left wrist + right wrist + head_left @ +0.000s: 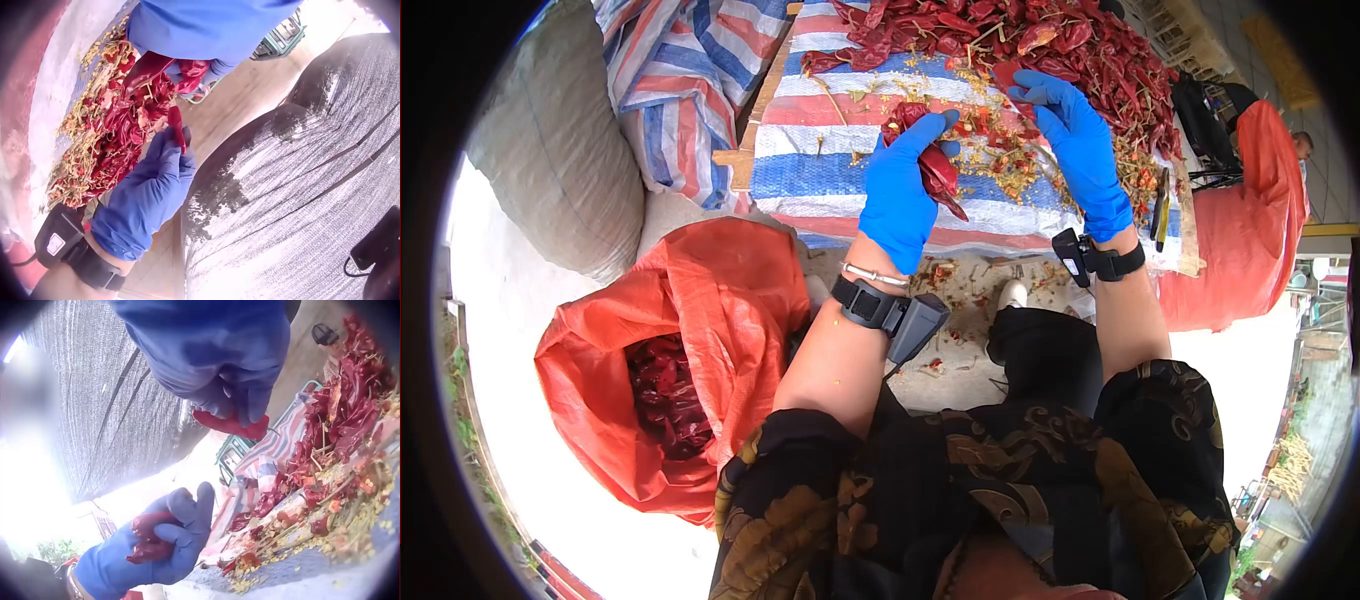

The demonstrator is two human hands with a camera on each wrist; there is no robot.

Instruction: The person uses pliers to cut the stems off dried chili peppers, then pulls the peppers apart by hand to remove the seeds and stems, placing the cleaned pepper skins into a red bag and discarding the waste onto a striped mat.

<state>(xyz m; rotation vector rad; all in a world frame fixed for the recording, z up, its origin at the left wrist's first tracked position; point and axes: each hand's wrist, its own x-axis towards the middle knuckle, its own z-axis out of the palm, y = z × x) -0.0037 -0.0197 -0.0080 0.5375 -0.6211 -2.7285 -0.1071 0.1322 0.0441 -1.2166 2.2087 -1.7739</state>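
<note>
Both hands wear blue gloves. My left hand curls round dark red dried peppers above the striped sheet; in the right wrist view the left hand has its fingers bent over the peppers. My right hand pinches a single red pepper at the near side of the pile; the right wrist view shows this pepper between thumb and fingertips, with a thin stem at one end. The hands are apart, with seeds and stem bits on the sheet between them.
A heap of dried peppers covers the sheet's far right. An orange-red sack with peppers stands at lower left, a full grey sack behind it. Another red sack and a black-and-yellow tool are at right. A person is partly visible.
</note>
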